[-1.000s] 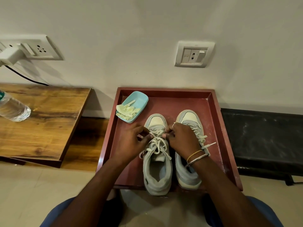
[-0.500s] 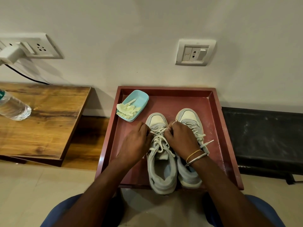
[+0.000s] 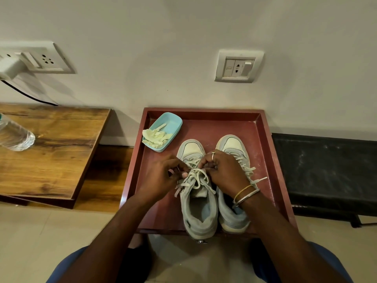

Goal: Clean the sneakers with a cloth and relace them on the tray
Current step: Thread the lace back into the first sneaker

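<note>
Your left grip (image 3: 161,176) is curled, its fingertips pinched on the laces (image 3: 195,178) of the left sneaker (image 3: 201,217), on the shoe's left side. Your right grip (image 3: 222,172) is curled too and clamped on the same laces from the other side, so the two hands nearly meet over the tongue. There is a ring (image 3: 212,153) on one right finger and there are bangles (image 3: 244,194) on that wrist. Loose loops and ends of lace spill down between your hands towards the open collar of the shoe.

The right sneaker (image 3: 232,144) stands just beside the left one, touching it along the side, and your right wrist crosses over it. Both point toes to the wall, and both stand on the red tray (image 3: 206,112), with their heels at its near edge. In the tray's far left corner lies a blue dish (image 3: 173,121) with a pale cloth (image 3: 156,136) crumpled in it, partly hanging over its rim.

To the left of the tray is a wooden worktop (image 3: 51,150) with a water bottle (image 3: 14,135) lying at its left edge. A black bench (image 3: 326,170) runs to the right. On the wall above are a socket (image 3: 237,66) and, further left, a second socket plate (image 3: 47,60) with a white plug (image 3: 10,67) in it.
</note>
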